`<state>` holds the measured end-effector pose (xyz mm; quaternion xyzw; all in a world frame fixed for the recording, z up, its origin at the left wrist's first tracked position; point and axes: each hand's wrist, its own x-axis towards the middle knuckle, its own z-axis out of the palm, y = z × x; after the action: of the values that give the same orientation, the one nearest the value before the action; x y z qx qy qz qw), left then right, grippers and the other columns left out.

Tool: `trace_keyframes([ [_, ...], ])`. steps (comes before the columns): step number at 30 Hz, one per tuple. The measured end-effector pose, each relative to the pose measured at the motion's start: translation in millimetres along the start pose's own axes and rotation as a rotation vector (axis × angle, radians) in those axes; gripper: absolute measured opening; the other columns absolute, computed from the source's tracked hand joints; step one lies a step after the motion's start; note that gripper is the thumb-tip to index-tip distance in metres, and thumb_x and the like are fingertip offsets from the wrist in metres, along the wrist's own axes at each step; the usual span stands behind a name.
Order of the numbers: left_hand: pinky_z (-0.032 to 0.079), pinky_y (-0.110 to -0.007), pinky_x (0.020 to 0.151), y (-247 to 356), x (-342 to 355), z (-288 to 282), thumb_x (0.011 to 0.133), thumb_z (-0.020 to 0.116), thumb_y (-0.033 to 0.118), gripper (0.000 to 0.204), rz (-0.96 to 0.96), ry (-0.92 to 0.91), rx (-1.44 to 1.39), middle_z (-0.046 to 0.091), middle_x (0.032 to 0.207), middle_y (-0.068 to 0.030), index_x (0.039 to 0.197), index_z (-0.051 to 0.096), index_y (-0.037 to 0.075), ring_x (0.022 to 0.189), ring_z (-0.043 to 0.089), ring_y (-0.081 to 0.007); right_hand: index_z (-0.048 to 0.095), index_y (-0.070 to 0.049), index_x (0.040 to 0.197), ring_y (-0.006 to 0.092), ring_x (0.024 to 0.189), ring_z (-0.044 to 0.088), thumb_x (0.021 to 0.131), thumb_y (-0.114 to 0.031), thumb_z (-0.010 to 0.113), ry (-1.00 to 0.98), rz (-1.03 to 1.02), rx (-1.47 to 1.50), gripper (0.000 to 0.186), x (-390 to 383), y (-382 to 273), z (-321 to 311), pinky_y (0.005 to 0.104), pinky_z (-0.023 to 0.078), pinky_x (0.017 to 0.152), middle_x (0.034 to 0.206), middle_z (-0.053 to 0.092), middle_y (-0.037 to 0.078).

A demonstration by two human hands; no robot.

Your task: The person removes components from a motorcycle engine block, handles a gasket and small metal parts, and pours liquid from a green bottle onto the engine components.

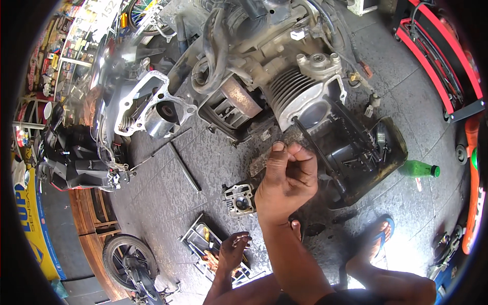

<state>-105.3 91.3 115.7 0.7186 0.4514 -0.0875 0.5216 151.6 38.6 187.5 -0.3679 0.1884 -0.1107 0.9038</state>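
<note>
My right hand (285,178) is raised in the middle, thumb and fingers pinched together. Whatever lies between them is too small to make out. Just beyond it is a finned engine cylinder (292,91), its round piston top (311,114) showing in the bore. A long dark stud (317,152) sticks out from the cylinder toward me, passing right of my fingers. Lower left, my left hand (235,250) is closed near the floor, with small pale bits between its fingers that I cannot name. A cylinder head (239,199) rests on the floor beyond it.
Under the cylinder lies a black oily tray (396,152) holding loose parts. A green bottle (421,169) lies beside it. Beside my left hand stands a wire-framed tool rack (203,229). A metal bar (184,168) lies on the floor; a red-framed cart (429,56) stands right.
</note>
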Motion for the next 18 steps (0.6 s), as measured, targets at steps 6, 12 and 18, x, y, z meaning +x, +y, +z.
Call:
trace_keyframes([
  [6, 0.056, -0.030, 0.076, -1, -1, 2, 0.098, 0.060, 0.026, 0.034, 0.018, 0.012, 0.012, 0.072, 0.097, -0.0135, 0.115, 0.065, -0.004, 0.084, 0.068, -0.0165, 0.060, -0.001, 0.093, 0.0028, 0.071, 0.048, 0.090, 0.001, 0.068, 0.007, -0.010, -0.035, 0.009, -3, -4, 5, 0.0182, 0.040, 0.065, 0.079, 0.056, -0.003],
  [12, 0.055, -0.030, 0.072, -10, 3, 4, 0.098, 0.060, 0.026, 0.033, 0.016, 0.014, -0.018, 0.072, 0.096, -0.0120, 0.115, 0.066, -0.002, 0.080, 0.068, -0.0166, 0.058, -0.002, 0.093, 0.0039, 0.072, 0.052, 0.091, 0.000, 0.067, -0.150, -0.118, -0.317, 0.010, 7, 28, -65, 0.0193, 0.041, 0.063, 0.081, 0.057, -0.001],
  [18, 0.056, -0.029, 0.075, -16, -1, 7, 0.097, 0.061, 0.024, 0.032, -0.013, 0.004, 0.005, 0.073, 0.098, -0.0127, 0.113, 0.065, -0.003, 0.084, 0.070, -0.0179, 0.061, -0.001, 0.095, 0.0045, 0.078, 0.054, 0.094, -0.002, 0.065, -0.091, -0.251, -0.410, 0.004, 58, 15, -87, 0.0185, 0.044, 0.069, 0.081, 0.057, -0.002],
])
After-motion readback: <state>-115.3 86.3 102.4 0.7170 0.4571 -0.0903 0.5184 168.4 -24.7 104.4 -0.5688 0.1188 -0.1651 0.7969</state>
